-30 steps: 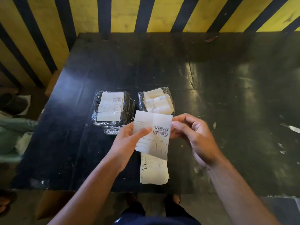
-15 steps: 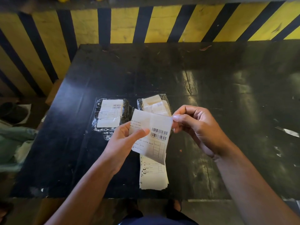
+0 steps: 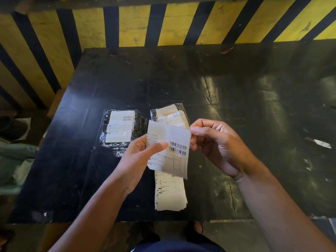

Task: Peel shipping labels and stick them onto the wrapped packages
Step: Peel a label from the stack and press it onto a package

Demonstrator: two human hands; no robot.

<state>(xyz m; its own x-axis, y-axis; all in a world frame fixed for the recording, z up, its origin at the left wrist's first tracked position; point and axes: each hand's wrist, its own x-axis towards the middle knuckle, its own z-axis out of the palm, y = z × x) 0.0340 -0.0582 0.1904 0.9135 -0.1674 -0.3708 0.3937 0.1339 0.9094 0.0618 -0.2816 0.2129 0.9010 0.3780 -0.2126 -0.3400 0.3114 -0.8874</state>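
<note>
A white shipping label (image 3: 174, 140) with barcodes is held above the black table (image 3: 236, 110). My left hand (image 3: 140, 157) pinches its left side, thumb on its face. My right hand (image 3: 216, 146) pinches its upper right corner. Below it a stack of labels (image 3: 170, 193) lies on the table near the front edge. Behind my hands sit two wrapped packages: the left package (image 3: 121, 130) carries a label on top, and the right package (image 3: 170, 114) shows pale contents through clear wrap, partly hidden by the held label.
A yellow and black striped barrier (image 3: 163, 24) stands behind the table. Scraps of white paper (image 3: 318, 142) lie at the table's right. A green bag (image 3: 12, 166) and a dark object (image 3: 11, 126) sit on the floor to the left.
The held label has stayed between both hands and sits slightly lower over the right package. My head tilted up a little, so the table slid down in view.
</note>
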